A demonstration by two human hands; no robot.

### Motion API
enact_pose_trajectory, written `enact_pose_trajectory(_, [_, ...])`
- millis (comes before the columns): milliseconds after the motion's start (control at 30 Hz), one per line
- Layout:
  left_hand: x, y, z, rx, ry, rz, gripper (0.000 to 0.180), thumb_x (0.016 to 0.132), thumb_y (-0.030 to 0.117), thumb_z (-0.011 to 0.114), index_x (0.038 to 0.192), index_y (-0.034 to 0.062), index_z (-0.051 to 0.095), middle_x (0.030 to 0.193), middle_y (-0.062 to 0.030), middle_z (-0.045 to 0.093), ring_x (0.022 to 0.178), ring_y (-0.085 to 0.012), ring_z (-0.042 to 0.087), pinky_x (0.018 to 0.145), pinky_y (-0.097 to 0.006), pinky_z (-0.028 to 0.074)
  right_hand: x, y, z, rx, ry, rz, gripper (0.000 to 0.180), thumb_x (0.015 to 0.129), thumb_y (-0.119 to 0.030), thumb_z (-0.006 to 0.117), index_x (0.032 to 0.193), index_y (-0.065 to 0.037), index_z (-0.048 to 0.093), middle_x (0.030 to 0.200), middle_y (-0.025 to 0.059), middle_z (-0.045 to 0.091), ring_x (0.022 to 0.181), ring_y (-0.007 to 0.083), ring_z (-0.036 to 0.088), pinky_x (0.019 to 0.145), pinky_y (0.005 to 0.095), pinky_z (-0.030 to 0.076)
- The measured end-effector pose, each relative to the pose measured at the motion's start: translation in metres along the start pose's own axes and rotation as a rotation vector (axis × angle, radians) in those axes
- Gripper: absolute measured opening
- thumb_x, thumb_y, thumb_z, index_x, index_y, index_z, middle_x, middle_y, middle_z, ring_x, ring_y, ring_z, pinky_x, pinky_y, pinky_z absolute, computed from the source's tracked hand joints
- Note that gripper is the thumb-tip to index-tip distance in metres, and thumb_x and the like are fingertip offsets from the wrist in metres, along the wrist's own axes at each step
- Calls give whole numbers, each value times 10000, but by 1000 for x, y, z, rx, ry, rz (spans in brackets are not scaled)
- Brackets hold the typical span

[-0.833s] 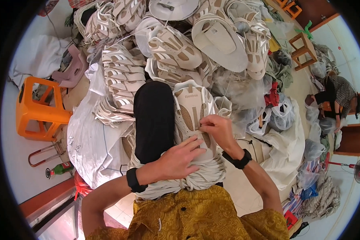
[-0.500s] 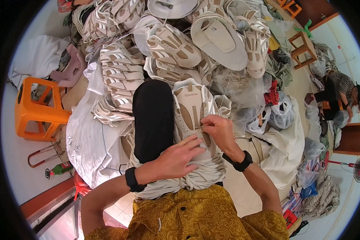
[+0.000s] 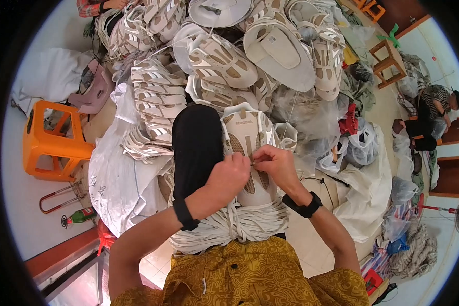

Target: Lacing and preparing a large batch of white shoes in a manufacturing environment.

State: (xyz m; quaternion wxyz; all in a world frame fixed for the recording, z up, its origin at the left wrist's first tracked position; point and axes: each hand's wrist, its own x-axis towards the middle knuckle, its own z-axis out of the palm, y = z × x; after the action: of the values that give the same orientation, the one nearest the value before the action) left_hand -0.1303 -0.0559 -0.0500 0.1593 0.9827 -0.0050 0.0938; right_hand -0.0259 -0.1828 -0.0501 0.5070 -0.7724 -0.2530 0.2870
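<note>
A beige and white shoe upper (image 3: 242, 122) with mesh panels lies on my lap, to the right of my black-clad knee (image 3: 195, 145). My left hand (image 3: 228, 176) is closed over its left side, fingertips pinched. Opposite it, my right hand (image 3: 274, 164) pinches thumb to forefinger. The fingertips meet over the middle of the upper at a short thin strand, likely a shoelace; fingers hide most of it. A thick bundle of off-white shoelaces (image 3: 234, 224) is draped over my lap below the upper, close under my left wrist.
Several stacked shoe uppers (image 3: 158, 97) and a larger heap (image 3: 224, 61) fill the space ahead. An orange stool (image 3: 56, 140), a green bottle (image 3: 79, 217) and a white sack (image 3: 120, 178) are left. Plastic bags (image 3: 362, 145), a wooden stool (image 3: 387, 64) and a seated person (image 3: 433, 112) are right.
My left hand has gone from lying spread on the upper to a closed pinch, higher up beside my right fingertips. The right hand has shifted slightly left.
</note>
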Motion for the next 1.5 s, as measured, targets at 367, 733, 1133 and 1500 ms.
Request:
enact_pose_trajectory(367, [18,-2,-7,-262,-147,-153,148,713,99,565,732,-24,486,644,-166,548,582,-286,590,507,-341,466,1,19,-1,201,18,46,191,642,7,636,832,1,615,683,48,628,628,72,576,587,216,466])
enact_pose_trajectory(733, [4,-9,-69,-827,-396,-619,203,778,157,569,691,-10,493,514,-94,538,433,-151,540,401,-264,409,-7,10,-10,388,-70,45,240,637,-14,631,873,15,606,676,40,598,636,91,564,609,221,469])
enact_pose_trajectory(1133, [-32,-7,-96,-1344,-153,-423,425,809,-45,432,1224,-11,346,1163,-138,424,913,-177,527,726,-272,472,-23,-42,23,-288,192,-996,64,622,-134,598,683,-117,589,655,23,541,603,164,548,483,305,438])
enact_pose_trajectory(1500, [-44,-20,-114,-939,352,-311,294,907,265,430,870,-15,511,822,-132,558,654,-174,557,607,-285,463,-59,-18,-34,-335,171,-301,463,601,-106,650,1046,-10,561,799,141,615,620,236,588,537,297,469])
